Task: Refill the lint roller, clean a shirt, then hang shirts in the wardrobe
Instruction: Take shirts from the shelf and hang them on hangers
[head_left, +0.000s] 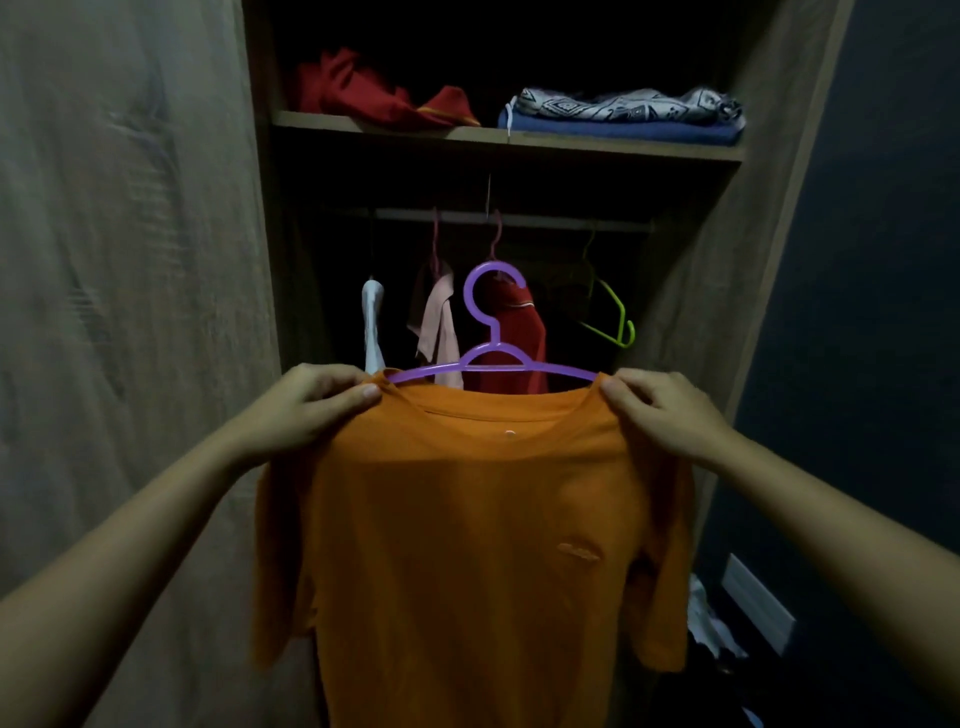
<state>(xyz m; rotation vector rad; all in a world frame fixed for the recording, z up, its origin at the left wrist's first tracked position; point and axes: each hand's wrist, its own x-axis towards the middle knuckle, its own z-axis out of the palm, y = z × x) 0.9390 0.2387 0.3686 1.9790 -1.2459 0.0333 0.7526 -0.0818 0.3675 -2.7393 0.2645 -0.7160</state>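
**Orange shirt on hanger, held at wardrobe**

We grip the orange shirt (467, 519) at both shoulders: left hand (311, 402) and right hand (657, 415) pinching fabric. Purple hanger (491, 332) sits in the collar. Behind: rail (519, 218) with hung clothes, shelf (519, 139) with folded stacks.

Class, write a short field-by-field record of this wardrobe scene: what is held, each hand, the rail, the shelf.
held: orange shirt on a purple hanger, hook not yet on the rail
left hand: grips one shoulder of the shirt
right hand: grips the other shoulder
rail: white garment, pink garment, red garment, bare green hanger
shelf: red clothes left; patterned cloth on blue cloth right
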